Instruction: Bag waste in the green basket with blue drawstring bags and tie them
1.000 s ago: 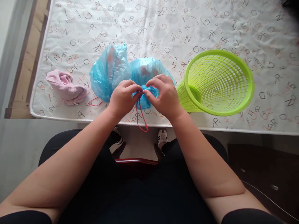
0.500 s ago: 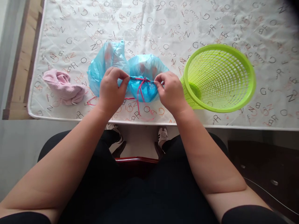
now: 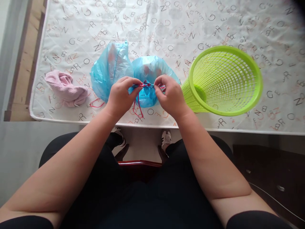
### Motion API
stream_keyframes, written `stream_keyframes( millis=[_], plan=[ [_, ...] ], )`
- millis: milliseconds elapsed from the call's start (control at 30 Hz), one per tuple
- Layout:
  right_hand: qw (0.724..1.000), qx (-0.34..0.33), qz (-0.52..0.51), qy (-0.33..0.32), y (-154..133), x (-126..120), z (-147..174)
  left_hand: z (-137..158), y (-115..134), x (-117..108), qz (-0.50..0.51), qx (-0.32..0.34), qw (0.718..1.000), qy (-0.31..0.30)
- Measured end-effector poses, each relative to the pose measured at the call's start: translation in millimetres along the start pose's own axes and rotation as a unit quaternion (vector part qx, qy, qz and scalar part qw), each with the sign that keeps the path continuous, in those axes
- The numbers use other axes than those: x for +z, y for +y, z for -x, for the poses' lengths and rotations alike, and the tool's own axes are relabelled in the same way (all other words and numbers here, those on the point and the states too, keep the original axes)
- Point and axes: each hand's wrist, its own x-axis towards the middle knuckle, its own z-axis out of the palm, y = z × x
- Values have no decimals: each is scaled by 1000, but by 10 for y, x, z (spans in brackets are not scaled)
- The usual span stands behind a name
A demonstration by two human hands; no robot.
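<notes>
Two translucent blue plastic bags rest side by side on the mattress. Reddish round shapes show dimly through the right plastic bag [image 3: 152,65]. My left hand [image 3: 124,95] pinches one side of this bag's gathered, twisted top between thumb and forefinger. Opposite it, my right hand [image 3: 169,93] pinches the other side of the same top. A red drawstring [image 3: 135,106] crosses the gathered plastic, and its loose ends hang toward me. Behind my left hand bulges the left plastic bag [image 3: 105,68], partly hidden by that hand; a red string loop [image 3: 96,103] lies beside it.
A bright green plastic basket [image 3: 258,82] lies tipped on the right, its mouth toward me. On the left is a crumpled pink cloth [image 3: 68,90]. The letter-printed mattress [image 3: 190,19] ends just before my knees, with a wooden frame [image 3: 26,63] along its left.
My hands have drawn closer together, and the stretched bag top between them has bunched into a small knot-like gather. The view has shifted slightly.
</notes>
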Motion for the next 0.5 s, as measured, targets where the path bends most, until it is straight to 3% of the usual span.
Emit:
stream_keyframes(
  millis=[100,267,367,500],
  plan=[
    [1000,19,-21,-2,-53,-10,-1,7,14,15,-4,0,1000,-2],
    [995,51,-56,-67,-98,-30,-8,28,77,28,-6,-1,1000,9],
    [992,86,-78,-50,-104,-45,-10,30,70,33,5,-33,999,10],
    [984,128,-121,-21,-109,-50,-15,22,36,50,41,-63,996,-38]
  ],
)
